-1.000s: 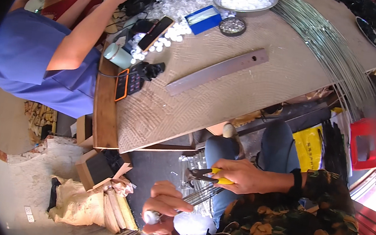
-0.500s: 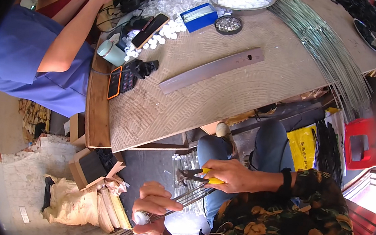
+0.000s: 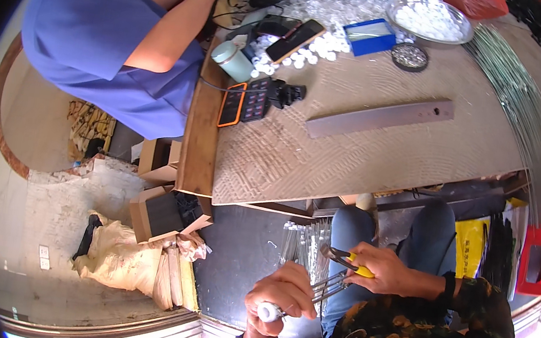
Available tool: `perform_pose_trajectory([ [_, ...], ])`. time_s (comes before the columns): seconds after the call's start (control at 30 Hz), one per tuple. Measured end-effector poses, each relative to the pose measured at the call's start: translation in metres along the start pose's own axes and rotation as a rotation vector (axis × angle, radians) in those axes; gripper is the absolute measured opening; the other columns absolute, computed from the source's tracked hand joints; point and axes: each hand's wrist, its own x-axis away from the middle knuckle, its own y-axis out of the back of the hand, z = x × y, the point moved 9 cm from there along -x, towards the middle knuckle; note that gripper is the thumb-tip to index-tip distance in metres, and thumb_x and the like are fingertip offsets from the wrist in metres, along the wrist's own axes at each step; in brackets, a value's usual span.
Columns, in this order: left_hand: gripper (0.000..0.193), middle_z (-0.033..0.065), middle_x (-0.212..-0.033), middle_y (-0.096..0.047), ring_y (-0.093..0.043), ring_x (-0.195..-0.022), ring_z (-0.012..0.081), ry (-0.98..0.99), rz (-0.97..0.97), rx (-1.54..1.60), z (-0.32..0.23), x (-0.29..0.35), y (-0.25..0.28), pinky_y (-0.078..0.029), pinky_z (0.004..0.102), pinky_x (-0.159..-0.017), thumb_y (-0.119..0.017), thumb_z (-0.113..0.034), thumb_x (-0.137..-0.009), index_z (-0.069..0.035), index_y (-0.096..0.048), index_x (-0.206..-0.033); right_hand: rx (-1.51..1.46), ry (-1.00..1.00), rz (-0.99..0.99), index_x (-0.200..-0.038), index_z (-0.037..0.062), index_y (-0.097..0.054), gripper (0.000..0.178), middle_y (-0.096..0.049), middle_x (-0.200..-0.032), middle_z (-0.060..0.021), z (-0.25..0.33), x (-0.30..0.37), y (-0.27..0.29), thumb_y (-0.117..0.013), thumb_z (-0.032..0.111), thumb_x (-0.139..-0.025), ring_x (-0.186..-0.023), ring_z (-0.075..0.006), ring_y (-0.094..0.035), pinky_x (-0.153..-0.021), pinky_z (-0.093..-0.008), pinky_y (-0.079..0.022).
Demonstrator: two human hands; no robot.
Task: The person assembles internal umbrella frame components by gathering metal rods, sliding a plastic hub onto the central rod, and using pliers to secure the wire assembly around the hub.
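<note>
The hands are apart: the right hand (image 3: 385, 270) grasps yellow-handled pliers (image 3: 362, 271); the left hand (image 3: 283, 290) clasps thin metal rods (image 3: 329, 287), which slant between the two, beside a white knob (image 3: 269, 312). A loosened left grip could let the rods splay. Their lower ends are hidden; pliers-to-rod contact is unclear.
</note>
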Motion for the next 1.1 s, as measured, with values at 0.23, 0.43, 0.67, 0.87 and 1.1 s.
perform_pose_trajectory([
  [0.23, 0.039, 0.0062, -0.06, -0.055, -0.052, -0.06, 0.0216, 0.09, 0.006, 0.343, 0.011, 0.004, -0.004, -0.042, 0.0358, -0.055, -0.06, -0.043, -0.079, -0.005, -0.053, -0.073, 0.027, 0.034, 0.016, -0.092, 0.003, -0.054, 0.029, -0.054, -0.089, -0.0094, 0.004, -0.001, -0.004, -0.069, 0.017, -0.072, -0.071, -0.0237, -0.059, -0.056, -0.0312, -0.047],
  [0.43, 0.041, 0.0046, -0.06, -0.047, -0.046, -0.055, 0.0184, 0.174, -0.05, 0.418, 0.026, 0.007, -0.014, -0.039, 0.0337, -0.051, -0.056, -0.043, -0.082, -0.003, -0.049, -0.075, 0.235, 0.101, 0.011, -0.091, 0.0037, -0.057, 0.024, -0.055, -0.095, -0.0109, 0.033, -0.002, 0.043, -0.069, 0.011, -0.071, -0.073, -0.0205, -0.059, -0.055, -0.0272, -0.048],
  [0.67, 0.028, 0.0047, -0.065, -0.052, -0.052, -0.06, 0.0182, 0.217, 0.041, 0.147, 0.027, -0.003, -0.046, -0.044, 0.0359, -0.061, -0.054, -0.031, -0.084, -0.004, -0.05, -0.08, 1.006, 0.318, -0.074, -0.071, 0.0064, -0.055, 0.012, -0.052, -0.107, -0.0103, 0.147, -0.01, 0.111, -0.062, 0.016, -0.075, -0.097, -0.0223, -0.055, -0.084, -0.0422, -0.041],
  [0.87, 0.021, 0.0085, -0.068, -0.047, -0.048, -0.056, 0.0225, 0.184, 0.222, -0.017, 0.02, -0.013, -0.075, -0.041, 0.0319, -0.051, -0.056, 0.002, -0.069, -0.004, -0.046, -0.086, 0.748, 0.125, 0.001, -0.078, 0.006, -0.057, 0.011, -0.051, -0.104, -0.0116, 0.141, 0.014, 0.127, -0.063, 0.015, -0.074, -0.091, -0.0224, -0.055, -0.077, -0.0379, -0.044],
  [1.1, 0.024, 0.0036, -0.07, -0.055, -0.054, -0.058, 0.0122, 0.132, 0.112, -0.234, 0.018, -0.003, -0.074, -0.045, 0.0233, -0.052, -0.055, -0.028, -0.084, -0.004, -0.049, -0.083, 0.852, 0.273, -0.07, -0.093, 0.0033, -0.058, 0.022, -0.051, -0.106, -0.0122, 0.151, 0.021, 0.124, -0.061, 0.015, -0.075, -0.086, -0.0227, -0.056, -0.074, -0.0385, -0.044],
])
